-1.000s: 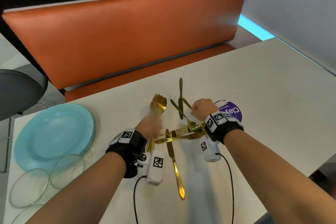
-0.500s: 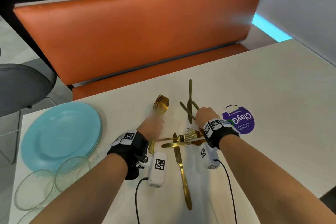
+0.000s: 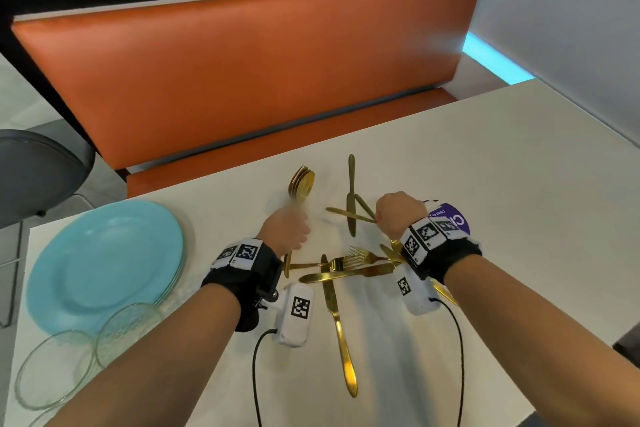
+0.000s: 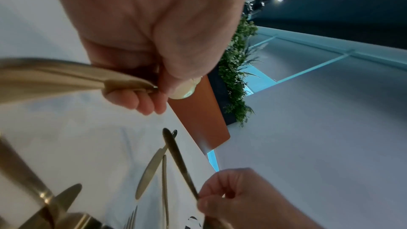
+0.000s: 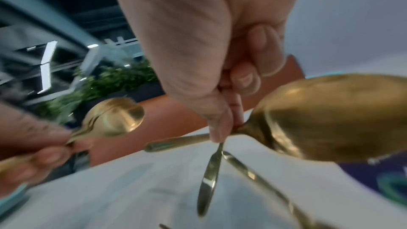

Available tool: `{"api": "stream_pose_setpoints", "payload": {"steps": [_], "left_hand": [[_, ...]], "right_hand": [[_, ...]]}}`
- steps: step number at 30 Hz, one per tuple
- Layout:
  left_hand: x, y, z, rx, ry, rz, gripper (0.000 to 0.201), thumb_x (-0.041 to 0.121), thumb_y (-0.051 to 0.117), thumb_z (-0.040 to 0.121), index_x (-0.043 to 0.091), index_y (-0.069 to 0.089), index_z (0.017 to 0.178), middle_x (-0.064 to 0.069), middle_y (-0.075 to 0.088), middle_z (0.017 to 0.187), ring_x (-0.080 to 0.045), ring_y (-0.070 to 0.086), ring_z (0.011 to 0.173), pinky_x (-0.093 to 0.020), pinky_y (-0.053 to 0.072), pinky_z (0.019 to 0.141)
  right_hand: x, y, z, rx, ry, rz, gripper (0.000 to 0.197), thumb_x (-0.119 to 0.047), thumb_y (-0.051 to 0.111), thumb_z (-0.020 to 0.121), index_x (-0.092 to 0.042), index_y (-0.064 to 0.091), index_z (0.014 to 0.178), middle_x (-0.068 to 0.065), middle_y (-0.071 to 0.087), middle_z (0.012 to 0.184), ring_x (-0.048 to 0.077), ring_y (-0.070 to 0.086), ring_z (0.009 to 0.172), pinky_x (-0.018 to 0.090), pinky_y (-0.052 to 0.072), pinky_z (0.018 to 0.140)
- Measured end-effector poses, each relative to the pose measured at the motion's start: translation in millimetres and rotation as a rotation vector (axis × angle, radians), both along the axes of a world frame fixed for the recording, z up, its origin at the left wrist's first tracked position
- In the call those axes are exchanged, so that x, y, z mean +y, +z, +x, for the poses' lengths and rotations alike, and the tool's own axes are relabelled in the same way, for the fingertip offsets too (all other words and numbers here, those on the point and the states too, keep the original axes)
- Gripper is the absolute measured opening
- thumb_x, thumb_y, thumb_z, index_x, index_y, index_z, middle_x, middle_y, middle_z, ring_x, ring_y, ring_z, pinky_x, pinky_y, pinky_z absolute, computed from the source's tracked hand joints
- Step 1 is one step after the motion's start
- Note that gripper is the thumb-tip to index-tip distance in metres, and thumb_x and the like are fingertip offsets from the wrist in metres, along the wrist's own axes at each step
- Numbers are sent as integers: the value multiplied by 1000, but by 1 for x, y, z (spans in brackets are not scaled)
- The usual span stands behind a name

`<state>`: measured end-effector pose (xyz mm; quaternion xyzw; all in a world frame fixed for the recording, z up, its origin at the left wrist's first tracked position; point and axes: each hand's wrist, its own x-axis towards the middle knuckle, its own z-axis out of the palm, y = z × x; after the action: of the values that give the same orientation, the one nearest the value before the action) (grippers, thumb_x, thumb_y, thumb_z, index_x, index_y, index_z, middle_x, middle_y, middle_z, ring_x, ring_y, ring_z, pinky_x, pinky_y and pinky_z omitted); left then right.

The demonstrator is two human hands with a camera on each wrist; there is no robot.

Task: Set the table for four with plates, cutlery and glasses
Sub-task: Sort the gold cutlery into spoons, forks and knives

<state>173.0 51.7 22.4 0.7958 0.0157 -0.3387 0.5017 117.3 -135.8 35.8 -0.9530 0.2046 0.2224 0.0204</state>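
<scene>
My left hand (image 3: pixel 287 232) grips a bundle of gold spoons (image 3: pixel 302 182) by their handles, bowls pointing away over the white table (image 3: pixel 485 184). In the left wrist view the handles (image 4: pixel 66 76) run through its curled fingers. My right hand (image 3: pixel 398 215) pinches one more gold spoon (image 5: pixel 330 119) at its neck, and the handle (image 3: pixel 348 215) points left toward the bundle. Between my wrists gold forks (image 3: pixel 358 256) and knives (image 3: pixel 337 322) lie crossed. A stack of teal plates (image 3: pixel 104 263) sits at the left, with clear glasses (image 3: pixel 128 333) in front.
A gold knife (image 3: pixel 351 198) and another gold piece (image 3: pixel 363 206) lie on the table beyond my right hand. Partly under that wrist is a purple round sticker (image 3: pixel 450 218). An orange bench (image 3: pixel 259 80) runs along the far edge and a grey chair (image 3: pixel 38 177) stands at the left.
My right hand has swung its spoon so the handle lies more level, pointing toward the left hand. The left hand keeps its bundle of spoons. The head view has shifted.
</scene>
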Motion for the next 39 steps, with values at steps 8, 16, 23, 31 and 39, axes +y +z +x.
{"api": "stream_pose_setpoints", "payload": {"steps": [8,16,23,31,39], "left_hand": [[-15,17,-14,-60,-235,49,14,10,41,96,5,52,104,-13,64,92,-22,60,81,-24,50,68],[-20,2,-38,26,-360,66,21,5,41,95,-1,58,106,-8,68,82,-19,66,70,-25,59,64],[-28,6,-50,103,-350,48,24,7,32,98,11,48,81,-3,47,65,-10,43,51,-19,37,51],[-22,-3,-41,14,-252,103,25,24,42,95,13,48,73,-3,43,63,-17,39,55,-29,35,61],[-15,-1,-35,108,-144,1,17,14,39,98,8,47,84,-5,48,70,-13,40,55,-22,35,51]], "right_hand": [[35,44,-21,-2,654,-132,27,-9,47,95,-8,58,119,9,50,123,25,57,106,32,47,77],[57,35,-21,-57,794,-80,27,-17,43,98,-12,62,116,8,50,115,24,58,100,28,39,64],[52,25,-23,-53,724,-63,26,-14,42,98,-12,63,113,7,51,115,25,58,100,29,36,66],[17,17,-39,-312,214,177,24,-22,51,94,-22,64,114,2,57,116,20,57,106,30,45,86],[-1,-26,-72,4,-73,82,27,-18,43,97,-19,63,115,6,63,113,23,61,102,30,48,81]]}}
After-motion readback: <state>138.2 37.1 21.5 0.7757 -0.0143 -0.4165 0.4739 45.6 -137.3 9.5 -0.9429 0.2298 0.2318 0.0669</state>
